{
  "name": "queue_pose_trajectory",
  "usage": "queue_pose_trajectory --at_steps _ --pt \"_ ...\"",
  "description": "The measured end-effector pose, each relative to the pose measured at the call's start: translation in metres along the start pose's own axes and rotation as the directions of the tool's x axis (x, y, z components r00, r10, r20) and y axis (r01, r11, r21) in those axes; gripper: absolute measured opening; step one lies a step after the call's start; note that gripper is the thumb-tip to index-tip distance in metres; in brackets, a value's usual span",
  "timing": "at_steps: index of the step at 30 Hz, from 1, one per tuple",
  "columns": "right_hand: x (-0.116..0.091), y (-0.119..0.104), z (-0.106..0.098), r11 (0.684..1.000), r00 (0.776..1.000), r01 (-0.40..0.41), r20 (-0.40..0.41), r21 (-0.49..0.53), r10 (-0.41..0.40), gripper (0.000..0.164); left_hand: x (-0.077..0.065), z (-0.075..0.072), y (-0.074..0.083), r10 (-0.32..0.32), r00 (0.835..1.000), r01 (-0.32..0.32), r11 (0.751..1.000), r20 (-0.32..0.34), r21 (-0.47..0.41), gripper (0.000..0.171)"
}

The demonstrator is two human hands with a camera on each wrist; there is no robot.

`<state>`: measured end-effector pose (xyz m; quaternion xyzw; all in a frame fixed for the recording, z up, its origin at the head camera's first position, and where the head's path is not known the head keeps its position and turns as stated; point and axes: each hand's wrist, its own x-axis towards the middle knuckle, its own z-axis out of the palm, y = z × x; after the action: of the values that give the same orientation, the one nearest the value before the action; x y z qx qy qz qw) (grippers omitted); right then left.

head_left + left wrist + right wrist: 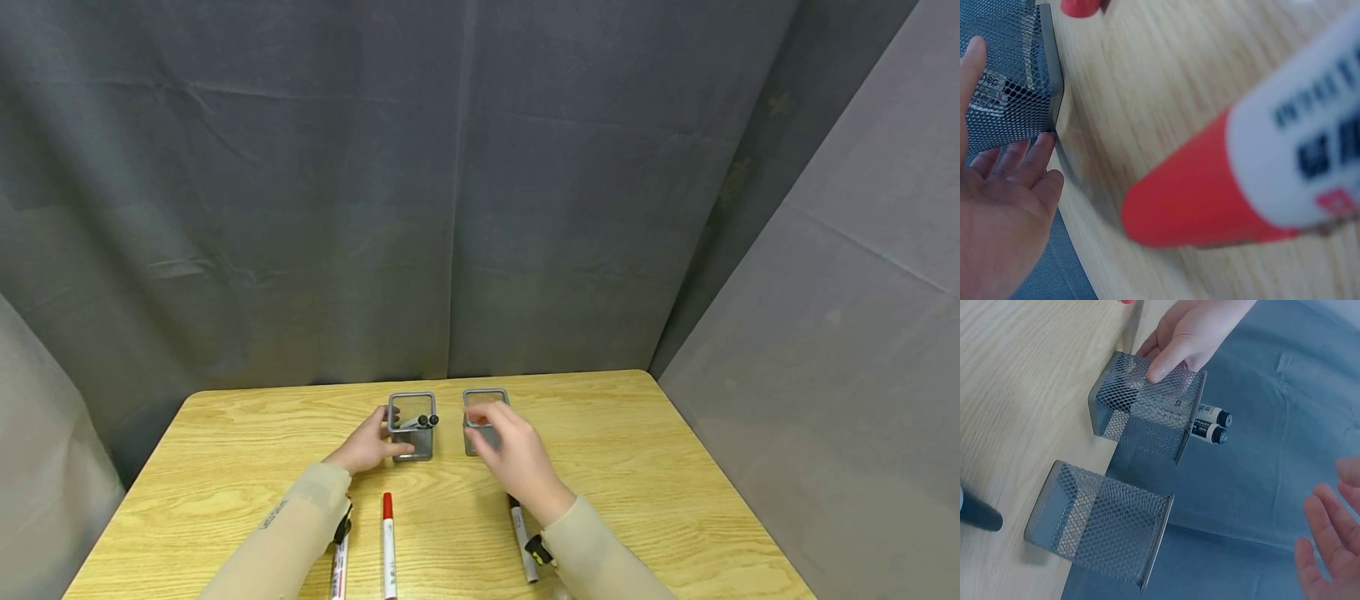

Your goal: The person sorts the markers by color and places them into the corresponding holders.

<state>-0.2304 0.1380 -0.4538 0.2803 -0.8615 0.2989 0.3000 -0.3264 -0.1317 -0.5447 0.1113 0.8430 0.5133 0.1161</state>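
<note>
Left hand (pixel 366 443): gripping mesh cup (pixel 422 447)
Right hand (pixel 517 460): relaxed, holding nothing
Cup: two capped markers (pixel 422 421) in
Table (pixel 637 467): three loose markers (pixel 388 542), seemingly left

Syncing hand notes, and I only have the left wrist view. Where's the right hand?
Observer: The right hand is raised above the open top of the right holder.
Operator: Anything in that one?
Observer: Nothing shows inside through its mesh in the right wrist view.
Operator: And the left holder? I see a printed label through the mesh, but no ends.
Observer: Two markers stick out past its rim, dark ends outward.
</note>
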Motion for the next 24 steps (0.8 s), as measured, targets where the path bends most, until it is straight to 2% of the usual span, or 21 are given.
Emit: queue_pose_trajectory --at_steps 8,13,24 --pt "-0.005 0.006 -0.013 1.0 1.0 0.016 -0.009 0.018 -0.016 0.03 0.0 0.0 0.001 -0.007 1.0 0.007 1.0 -0.003 0.007 0.083" --pt "-0.01 0.008 -0.02 0.999 0.999 0.033 -0.037 -0.006 -0.033 0.032 0.003 0.0 -0.004 -0.013 1.0 0.013 1.0 -0.005 0.009 0.083" --pt "-0.027 0.015 -0.034 0.999 0.998 0.018 -0.054 -0.036 -0.02 0.033 0.004 0.001 -0.006 -0.019 1.0 0.019 1.0 -0.014 0.011 0.085"
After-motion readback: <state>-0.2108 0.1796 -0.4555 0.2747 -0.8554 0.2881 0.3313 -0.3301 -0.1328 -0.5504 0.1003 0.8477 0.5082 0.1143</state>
